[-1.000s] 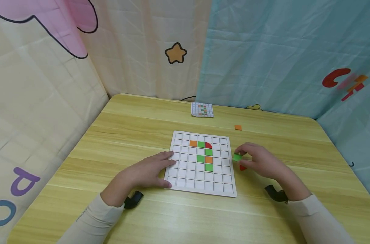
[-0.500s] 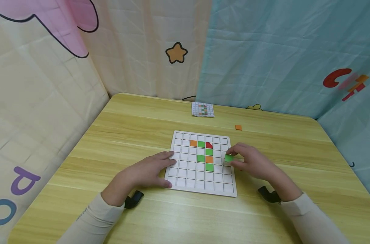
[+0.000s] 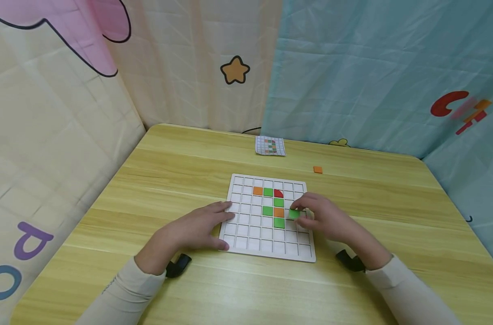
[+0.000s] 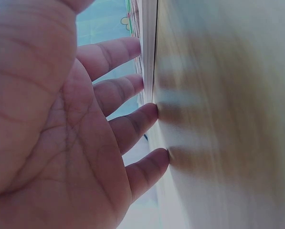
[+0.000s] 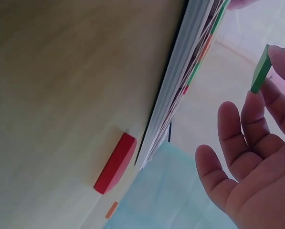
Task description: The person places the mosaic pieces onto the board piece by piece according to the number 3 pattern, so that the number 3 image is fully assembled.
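Note:
My right hand (image 3: 327,220) pinches a green square tile (image 3: 294,214) above the right part of the white grid board (image 3: 246,249). In the right wrist view that tile (image 5: 261,71) is held on edge between thumb and fingertips, clear of the board. My left hand (image 3: 195,227) rests at the board's left edge, fingers spread, fingertips touching the rim. Set in the grid are several green squares, such as one green tile (image 3: 279,223), two orange squares, such as one orange tile (image 3: 278,212), and a red quarter-round piece (image 3: 277,194).
A red piece (image 5: 114,164) lies on the table beside the board, hidden by my right hand in the head view. Farther back is a loose orange tile (image 3: 318,169). A printed pattern card (image 3: 270,152) lies behind the board, near the curtain (image 3: 197,90).
My right hand has carried the green tile leftward from beside the board to above its right-hand columns. The left hand has stayed in place.

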`<state>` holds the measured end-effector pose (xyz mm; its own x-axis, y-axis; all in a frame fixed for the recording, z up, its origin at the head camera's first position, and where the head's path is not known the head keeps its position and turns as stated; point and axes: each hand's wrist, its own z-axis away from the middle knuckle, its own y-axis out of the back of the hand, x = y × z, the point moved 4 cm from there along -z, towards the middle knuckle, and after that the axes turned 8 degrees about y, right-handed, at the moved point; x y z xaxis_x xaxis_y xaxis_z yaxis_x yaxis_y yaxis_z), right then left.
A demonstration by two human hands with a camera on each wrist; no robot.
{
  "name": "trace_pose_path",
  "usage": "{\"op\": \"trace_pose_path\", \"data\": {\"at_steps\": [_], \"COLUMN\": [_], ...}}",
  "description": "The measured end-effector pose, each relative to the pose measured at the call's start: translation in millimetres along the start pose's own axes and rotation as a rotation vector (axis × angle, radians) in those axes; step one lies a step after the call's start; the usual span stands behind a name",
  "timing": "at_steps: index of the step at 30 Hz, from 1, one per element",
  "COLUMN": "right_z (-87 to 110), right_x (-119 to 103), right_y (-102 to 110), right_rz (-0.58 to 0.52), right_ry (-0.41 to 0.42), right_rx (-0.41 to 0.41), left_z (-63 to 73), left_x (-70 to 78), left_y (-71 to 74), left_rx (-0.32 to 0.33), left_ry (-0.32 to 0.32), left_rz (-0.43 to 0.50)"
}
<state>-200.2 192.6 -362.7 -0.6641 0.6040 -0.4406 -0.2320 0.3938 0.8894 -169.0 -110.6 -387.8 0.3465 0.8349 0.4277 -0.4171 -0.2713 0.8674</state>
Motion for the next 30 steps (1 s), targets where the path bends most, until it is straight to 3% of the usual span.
{"op": "trace_pose_path", "data": {"at_steps": [30], "right_z": [-12.9], "right_x": [-34.2], "right_y": [-17.8], "right_rz": [-0.040], "right_ry": [0.094], "right_rx": [-0.049], "left_z": [0.6], "left_x": [1.7], "left_y": [1.4], "left_rx": [-0.006], "left_ry": [-0.004], "left_rz": [0.008]}}
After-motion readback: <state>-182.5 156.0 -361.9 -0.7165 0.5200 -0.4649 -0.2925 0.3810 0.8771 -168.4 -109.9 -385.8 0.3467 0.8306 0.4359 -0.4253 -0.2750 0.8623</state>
